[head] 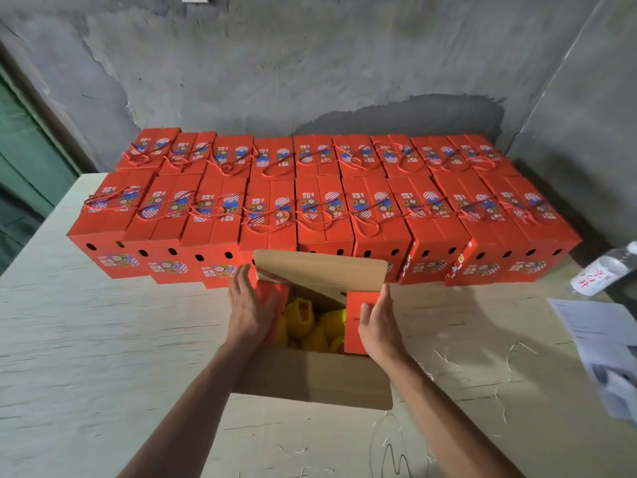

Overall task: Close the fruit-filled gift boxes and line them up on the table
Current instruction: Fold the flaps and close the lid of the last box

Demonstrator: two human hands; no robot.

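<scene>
Nearest us, we are pressing our left hand (250,310) and right hand (375,324), fingers straight, on the side flaps of the open gift box (313,377), fruit (310,326) showing, flaps unfolded. Bare table (103,339) is lying either side; beyond, closed boxes (320,205) are filling two rows.

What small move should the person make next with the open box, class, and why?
Probably fold the two red side flaps inward. The left hand and right hand already press on them, while the open box still shows yellow-wrapped fruit and its long flaps stand open. The closed boxes behind are all shut.
</scene>
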